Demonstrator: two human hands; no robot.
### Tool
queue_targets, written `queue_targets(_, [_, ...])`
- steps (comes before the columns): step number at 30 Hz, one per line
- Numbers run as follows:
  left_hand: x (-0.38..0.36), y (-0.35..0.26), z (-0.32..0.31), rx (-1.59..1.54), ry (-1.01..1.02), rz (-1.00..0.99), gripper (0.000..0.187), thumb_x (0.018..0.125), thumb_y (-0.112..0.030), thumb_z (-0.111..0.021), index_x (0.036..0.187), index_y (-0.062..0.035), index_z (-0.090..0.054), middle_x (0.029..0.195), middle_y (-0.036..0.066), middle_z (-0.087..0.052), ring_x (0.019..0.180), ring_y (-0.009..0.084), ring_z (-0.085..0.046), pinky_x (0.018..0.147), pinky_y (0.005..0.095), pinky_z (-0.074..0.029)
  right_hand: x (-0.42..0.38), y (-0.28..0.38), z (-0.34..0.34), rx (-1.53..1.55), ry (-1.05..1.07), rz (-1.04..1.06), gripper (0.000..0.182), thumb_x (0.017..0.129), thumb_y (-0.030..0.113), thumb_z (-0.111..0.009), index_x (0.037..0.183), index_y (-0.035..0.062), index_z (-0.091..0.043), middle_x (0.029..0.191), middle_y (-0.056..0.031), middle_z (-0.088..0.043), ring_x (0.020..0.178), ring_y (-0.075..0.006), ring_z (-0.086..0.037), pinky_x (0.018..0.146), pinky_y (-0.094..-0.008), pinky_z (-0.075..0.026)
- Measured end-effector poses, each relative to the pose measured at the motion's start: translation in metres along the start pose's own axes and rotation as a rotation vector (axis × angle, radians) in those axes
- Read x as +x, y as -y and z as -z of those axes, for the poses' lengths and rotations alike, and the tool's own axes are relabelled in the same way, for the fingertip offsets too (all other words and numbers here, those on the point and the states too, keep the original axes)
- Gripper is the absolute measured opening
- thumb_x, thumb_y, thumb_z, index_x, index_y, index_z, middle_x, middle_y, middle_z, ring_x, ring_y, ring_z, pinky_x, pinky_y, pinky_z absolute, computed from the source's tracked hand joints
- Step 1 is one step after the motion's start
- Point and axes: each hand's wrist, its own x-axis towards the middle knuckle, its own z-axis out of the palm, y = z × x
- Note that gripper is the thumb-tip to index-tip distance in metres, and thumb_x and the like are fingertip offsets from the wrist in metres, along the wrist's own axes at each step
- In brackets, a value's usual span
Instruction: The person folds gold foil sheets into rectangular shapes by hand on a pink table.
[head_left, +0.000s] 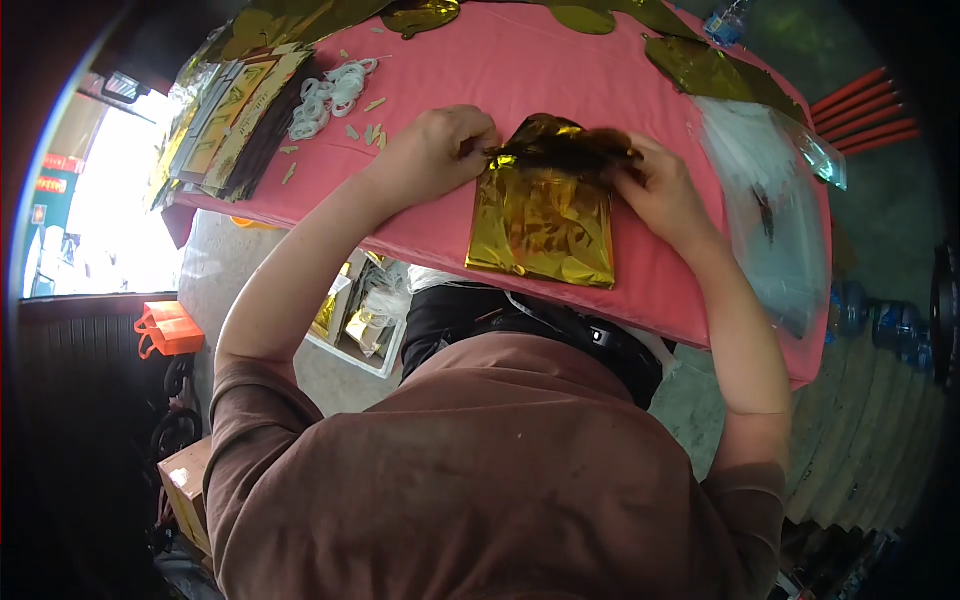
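Note:
A shiny gold foil sheet (540, 225) lies at the front edge of the pink-covered table, its far part folded or bunched up. My left hand (437, 150) pinches the upper left corner of the foil, fingers closed. At the upper right, my right hand (655, 185) has its fingers closed round the bunched foil edge, which is dark and somewhat blurred. Left of my left hand lie a heap of white rings or ribbon coils (330, 97) and small pale pieces (372, 134).
Stacked printed cards (245, 120) stand at the table's left. Clear plastic bags (765, 210) lie at the right. More gold foil pieces (700, 75) line the far edge of the pink table (560, 75). Below are a white bin (375, 360) and an orange bag (170, 328).

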Motion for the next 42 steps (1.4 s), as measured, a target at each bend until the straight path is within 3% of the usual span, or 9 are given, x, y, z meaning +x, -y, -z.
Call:
queue_targets(6, [0.003, -0.006, 0.0, -0.044, 0.007, 0.299, 0.022, 0.073, -0.007, -0.063, 0.093, 0.0028, -0.059, 0.073, 0.014, -0.058, 0.062, 0.0229, -0.057, 0.06, 0.0323, -0.045, 0.012, 0.002, 0.002, 0.179, 0.134, -0.374, 0.027, 0.079, 0.002, -0.059, 0.104, -0.0057, -0.059, 0.102, -0.0126, -0.061, 0.094, -0.0164, -0.058, 0.083, -0.0275, -0.044])
queue_targets(16, [0.002, -0.007, 0.002, -0.148, 0.031, 0.342, 0.02, 0.075, -0.007, -0.062, 0.092, 0.0036, -0.059, 0.068, 0.009, -0.056, 0.058, 0.0128, -0.05, 0.057, 0.028, -0.043, 0.015, 0.006, -0.003, 0.069, 0.143, -0.413, 0.026, 0.079, 0.004, -0.06, 0.102, -0.0069, -0.059, 0.1, -0.0098, -0.063, 0.092, -0.0141, -0.058, 0.081, -0.0272, -0.045])
queue_targets(19, [-0.001, -0.008, -0.001, -0.11, -0.031, 0.274, 0.014, 0.074, -0.003, -0.061, 0.086, 0.0038, -0.057, 0.068, 0.008, -0.053, 0.059, 0.014, -0.051, 0.057, 0.0276, -0.043, 0.007, -0.008, -0.01, 0.095, 0.033, -0.298, 0.02, 0.078, 0.006, -0.062, 0.094, -0.0055, -0.06, 0.091, -0.0081, -0.061, 0.085, -0.0173, -0.059, 0.074, -0.0262, -0.045])
queue_targets(21, [-0.004, -0.007, -0.004, -0.085, -0.051, 0.248, 0.011, 0.074, -0.001, -0.06, 0.083, 0.0035, -0.056, 0.068, 0.008, -0.052, 0.06, 0.015, -0.052, 0.057, 0.0277, -0.043, 0.001, 0.01, -0.005, -0.22, 0.049, 0.051, 0.011, 0.071, 0.003, -0.06, 0.081, -0.0008, -0.057, 0.076, -0.0094, -0.053, 0.073, -0.0276, -0.057, 0.065, -0.0325, -0.046])
queue_targets(27, [-0.01, -0.007, -0.006, 0.143, -0.05, -0.104, 0.012, 0.07, -0.001, -0.06, 0.082, -0.0024, -0.058, 0.082, 0.01, -0.057, 0.075, 0.0266, -0.057, 0.065, 0.0363, -0.048, -0.003, 0.008, -0.01, -0.64, 0.034, 0.448, 0.011, 0.069, 0.006, -0.056, 0.078, 0.0022, -0.052, 0.076, -0.0084, -0.046, 0.071, -0.0254, -0.053, 0.058, -0.0353, -0.045])
queue_targets(32, [-0.01, -0.009, -0.002, 0.214, -0.029, -0.327, 0.017, 0.067, 0.005, -0.059, 0.083, -0.0013, -0.057, 0.086, 0.011, -0.058, 0.085, 0.03, -0.057, 0.073, 0.036, -0.048, -0.003, 0.014, -0.009, -0.721, 0.059, 0.482, 0.008, 0.069, 0.009, -0.055, 0.075, 0.0073, -0.05, 0.077, -0.0051, -0.047, 0.072, -0.0208, -0.054, 0.056, -0.0327, -0.048])
queue_targets(36, [-0.017, -0.018, -0.002, 0.052, 0.004, -0.247, 0.02, 0.067, 0.004, -0.056, 0.086, -0.0011, -0.057, 0.09, 0.012, -0.058, 0.088, 0.0304, -0.057, 0.077, 0.0368, -0.047, -0.003, 0.014, -0.009, -0.77, 0.059, 0.49, 0.007, 0.069, 0.011, -0.056, 0.073, 0.011, -0.051, 0.078, -0.0018, -0.048, 0.074, -0.0169, -0.055, 0.055, -0.0296, -0.05])
queue_targets(38, [-0.02, -0.039, -0.003, -0.147, -0.013, 0.017, 0.03, 0.065, 0.002, -0.055, 0.094, -0.0011, -0.057, 0.093, 0.013, -0.058, 0.091, 0.0303, -0.056, 0.08, 0.0381, -0.046, -0.004, 0.015, -0.009, -0.774, 0.061, 0.493, 0.007, 0.069, 0.011, -0.056, 0.073, 0.011, -0.051, 0.078, -0.0018, -0.048, 0.073, -0.017, -0.055, 0.055, -0.0295, -0.05])
queue_targets(42, [-0.026, -0.047, -0.006, 0.001, 0.049, 0.004, 0.038, 0.066, -0.001, -0.057, 0.103, -0.0012, -0.056, 0.095, 0.014, -0.057, 0.094, 0.0301, -0.055, 0.082, 0.0386, -0.045, -0.005, 0.014, -0.007, -0.771, 0.074, 0.493, 0.008, 0.069, 0.011, -0.057, 0.074, 0.0106, -0.051, 0.079, -0.0019, -0.049, 0.074, -0.0175, -0.054, 0.056, -0.03, -0.05])
